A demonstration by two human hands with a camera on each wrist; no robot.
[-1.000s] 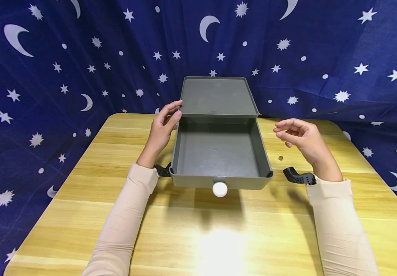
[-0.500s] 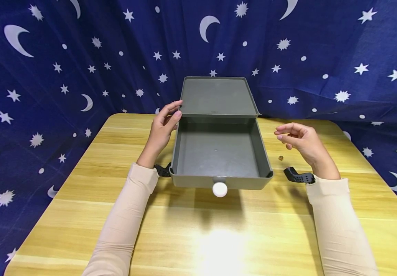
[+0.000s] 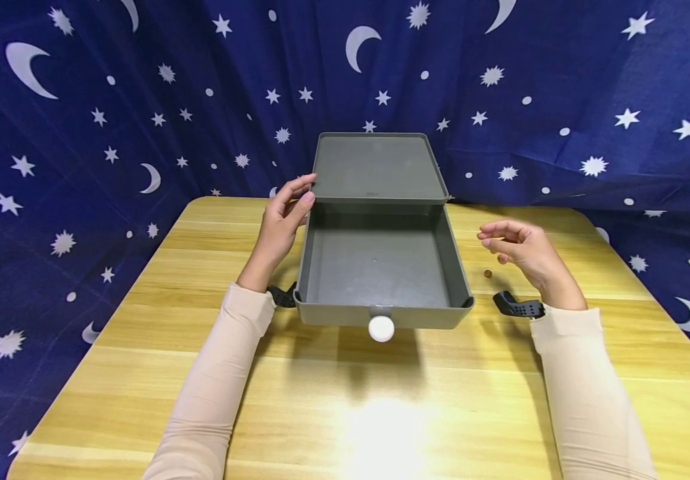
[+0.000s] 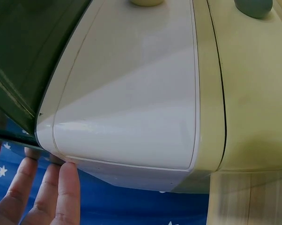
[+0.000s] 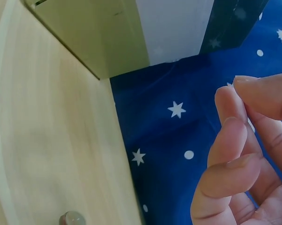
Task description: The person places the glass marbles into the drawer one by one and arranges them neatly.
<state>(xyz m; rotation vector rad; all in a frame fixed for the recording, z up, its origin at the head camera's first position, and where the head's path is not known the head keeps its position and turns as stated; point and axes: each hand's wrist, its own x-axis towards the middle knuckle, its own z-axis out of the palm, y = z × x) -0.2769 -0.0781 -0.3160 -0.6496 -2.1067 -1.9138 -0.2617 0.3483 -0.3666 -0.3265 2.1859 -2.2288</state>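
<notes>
A small cabinet with a grey rimmed top (image 3: pixel 381 167) stands at the back of the table. Its top grey drawer (image 3: pixel 375 267) is pulled out toward me, with a white knob (image 3: pixel 381 329) in front and nothing visible inside. My left hand (image 3: pixel 281 217) rests its fingertips on the cabinet's left side, near the top edge. In the left wrist view, the fingers (image 4: pixel 68 192) are extended and touch the cabinet beside a white drawer (image 4: pixel 127 108). Right of the cabinet my right hand (image 3: pixel 521 250) hovers, fingers loosely bent, nothing visible between them. Below it lies a small round brown object (image 3: pixel 488 274).
A yellow drawer (image 4: pixel 253 93) sits below the white one. The wooden table (image 3: pixel 429 393) has rounded back corners. Behind it hangs a dark blue curtain (image 3: pixel 321 60) with moons and stars. Black wrist mounts (image 3: pixel 519 305) stick out from the sleeves.
My right hand has sunk slightly, a little closer to the small brown object. The left hand, cabinet and pulled-out drawer have stayed in place.
</notes>
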